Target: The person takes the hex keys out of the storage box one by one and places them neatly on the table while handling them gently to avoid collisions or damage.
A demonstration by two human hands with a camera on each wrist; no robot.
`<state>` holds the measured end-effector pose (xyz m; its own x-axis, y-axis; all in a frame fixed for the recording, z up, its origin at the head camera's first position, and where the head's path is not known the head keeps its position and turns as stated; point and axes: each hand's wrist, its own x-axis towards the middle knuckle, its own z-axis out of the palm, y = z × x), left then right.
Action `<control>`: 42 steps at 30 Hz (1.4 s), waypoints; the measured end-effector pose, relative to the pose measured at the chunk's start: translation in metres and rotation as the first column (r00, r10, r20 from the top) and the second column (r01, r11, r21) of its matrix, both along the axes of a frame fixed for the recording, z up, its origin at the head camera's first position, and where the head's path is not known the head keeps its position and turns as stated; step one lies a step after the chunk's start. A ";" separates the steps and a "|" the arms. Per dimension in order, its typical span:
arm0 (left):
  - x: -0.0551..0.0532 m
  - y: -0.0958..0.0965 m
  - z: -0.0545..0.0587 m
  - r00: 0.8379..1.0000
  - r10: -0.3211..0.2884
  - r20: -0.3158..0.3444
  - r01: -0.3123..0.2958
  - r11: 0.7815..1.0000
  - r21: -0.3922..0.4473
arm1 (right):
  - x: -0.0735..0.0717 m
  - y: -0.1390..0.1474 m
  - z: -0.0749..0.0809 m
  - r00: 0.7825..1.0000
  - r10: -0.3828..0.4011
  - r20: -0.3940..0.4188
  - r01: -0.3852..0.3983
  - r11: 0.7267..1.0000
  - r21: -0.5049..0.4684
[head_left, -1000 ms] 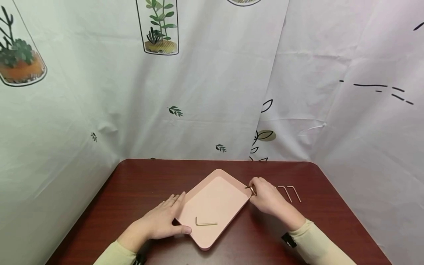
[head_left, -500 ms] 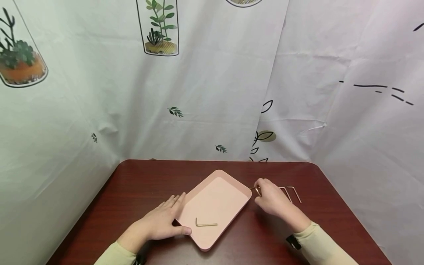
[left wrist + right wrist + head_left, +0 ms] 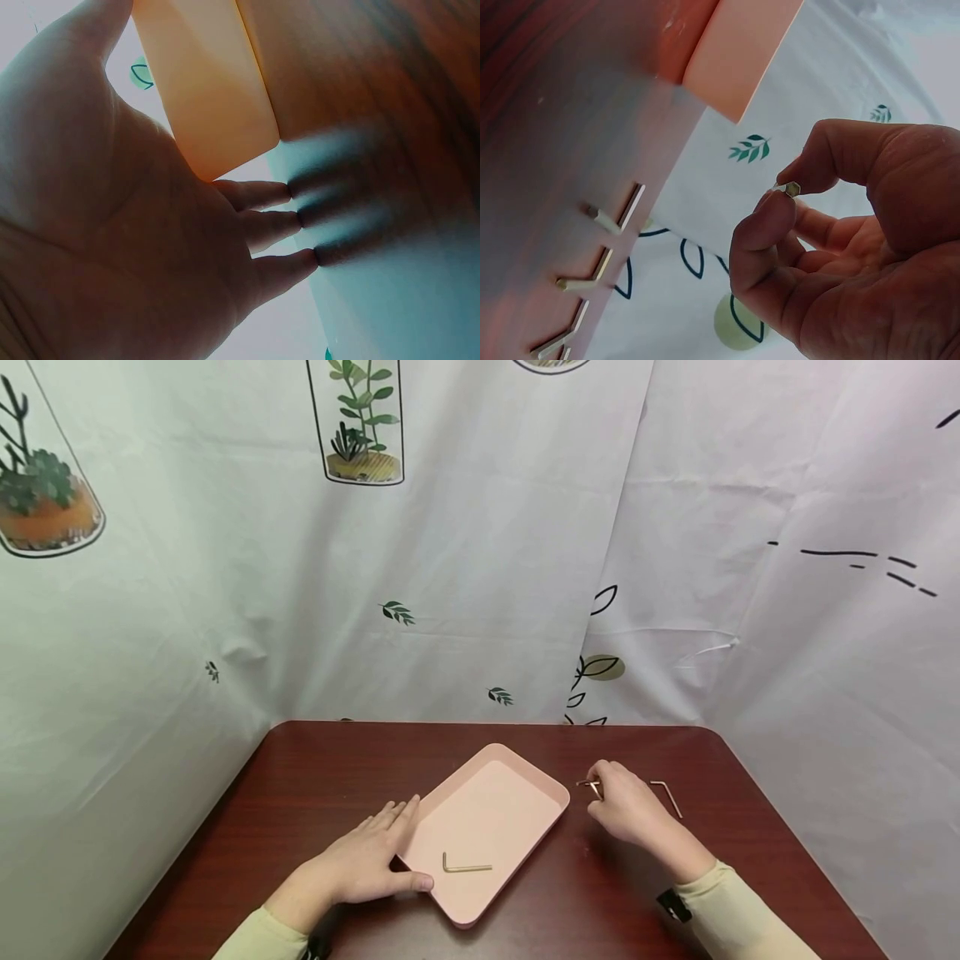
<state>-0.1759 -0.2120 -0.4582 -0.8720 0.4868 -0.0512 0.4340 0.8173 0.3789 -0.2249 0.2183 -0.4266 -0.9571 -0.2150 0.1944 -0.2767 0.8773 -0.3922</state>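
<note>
My right hand [image 3: 628, 802] pinches a brass-coloured hex key [image 3: 592, 787] between thumb and fingertips, to the right of the pink tray [image 3: 525, 817]. In the right wrist view the key's hexagonal end [image 3: 793, 190] points at the camera. My left hand [image 3: 360, 860] lies spread against the tray's left corner, thumb along the near side, fingers straight. The left wrist view shows those fingertips [image 3: 307, 256] touching the table. Inside the tray, near its front corner, lies one hex key [image 3: 468, 867].
On the dark red-brown table [image 3: 360, 760], a hex key [image 3: 670, 797] lies to the right of my right hand. The right wrist view shows several keys in a row, such as the nearest one [image 3: 632, 208]. A printed white cloth [image 3: 465, 543] hangs behind the table.
My right hand has moved right, away from the tray's right corner, with the hex key still pinched; it now covers keys on the table. The left hand and tray stay still.
</note>
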 end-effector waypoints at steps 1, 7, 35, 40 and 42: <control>0.000 0.000 0.000 1.000 -0.001 0.001 0.001 1.000 0.000 | 0.000 0.002 0.000 1.000 0.002 -0.001 -0.002 1.000 -0.002; 0.000 0.000 0.000 1.000 -0.002 0.000 0.002 1.000 0.000 | -0.002 0.013 -0.001 1.000 0.000 -0.010 0.001 1.000 0.011; 0.000 -0.001 -0.001 1.000 0.006 0.001 -0.006 1.000 -0.007 | -0.016 0.061 -0.007 0.998 -0.051 0.023 0.050 0.998 0.027; 0.000 -0.001 -0.002 1.000 0.007 0.002 -0.007 1.000 -0.007 | -0.019 0.072 -0.010 0.998 -0.055 0.003 0.055 0.998 0.032; 0.000 -0.001 -0.002 1.000 0.005 0.003 -0.005 1.000 -0.004 | -0.020 0.076 -0.011 0.999 -0.054 -0.001 0.054 0.998 0.036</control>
